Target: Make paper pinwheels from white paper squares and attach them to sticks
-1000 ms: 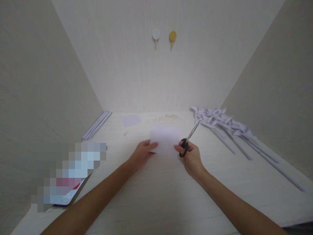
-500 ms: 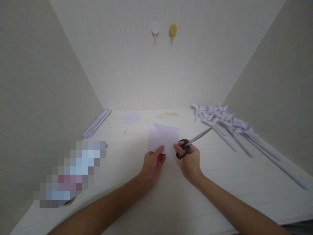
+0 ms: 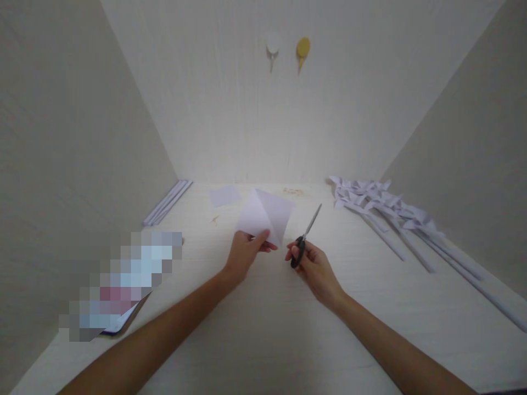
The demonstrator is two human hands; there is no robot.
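A square sheet of white paper (image 3: 265, 214) with a diagonal crease is pinched at its lower edge by my left hand (image 3: 249, 249), thumb on top and fingers beneath. Just right of the sheet, my right hand (image 3: 315, 266) holds a pair of scissors (image 3: 302, 244) by the black handles. The blades look closed and point up and away, apart from the paper.
Several paper pinwheels on rolled paper sticks (image 3: 382, 206) lie at the right. Rolled paper sticks (image 3: 168, 203) rest at the back left, near another paper piece (image 3: 224, 196). A pixelated device (image 3: 127, 312) lies at the left. Two hooks (image 3: 303, 48) are on the wall.
My right hand has let go of the paper, and the scissors have swung from pointing right to pointing up. The sheet in my left hand has turned and moved slightly left.
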